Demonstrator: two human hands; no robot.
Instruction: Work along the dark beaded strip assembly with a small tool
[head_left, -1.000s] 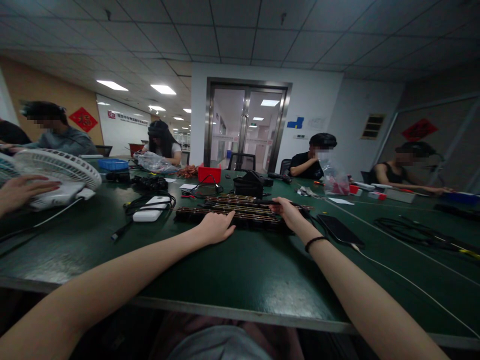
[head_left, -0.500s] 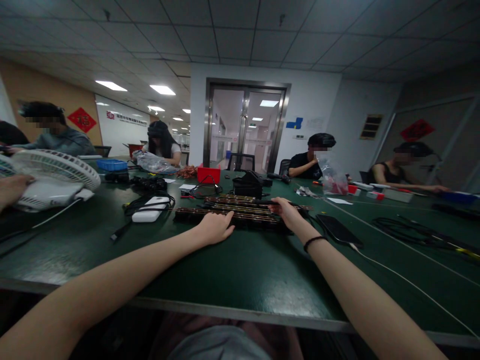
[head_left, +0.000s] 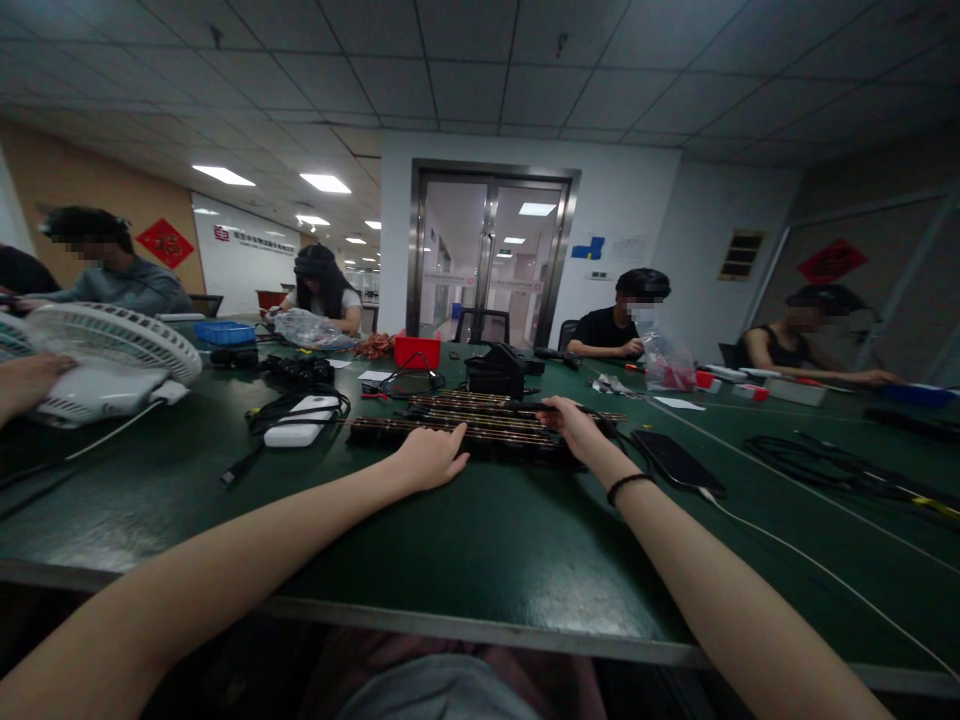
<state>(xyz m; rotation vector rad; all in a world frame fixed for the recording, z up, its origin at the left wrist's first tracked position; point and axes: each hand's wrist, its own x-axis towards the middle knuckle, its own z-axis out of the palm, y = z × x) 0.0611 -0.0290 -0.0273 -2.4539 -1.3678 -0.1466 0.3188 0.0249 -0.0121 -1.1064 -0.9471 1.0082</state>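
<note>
Dark, copper-lined strips [head_left: 495,427] on the green table [head_left: 495,560] are touched at their near edge by the left hand [head_left: 429,457], grip unclear; toward their right, a thin black rod [head_left: 523,406] is pinched by the right hand [head_left: 574,427]. Positioning seems underway; steadiness is needed next.

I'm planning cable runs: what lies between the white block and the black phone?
In the head view, rows of thin strips, with the left hand and right hand at them.

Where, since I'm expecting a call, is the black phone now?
In the head view, the phone lies on the green table, right of the right hand.
</note>
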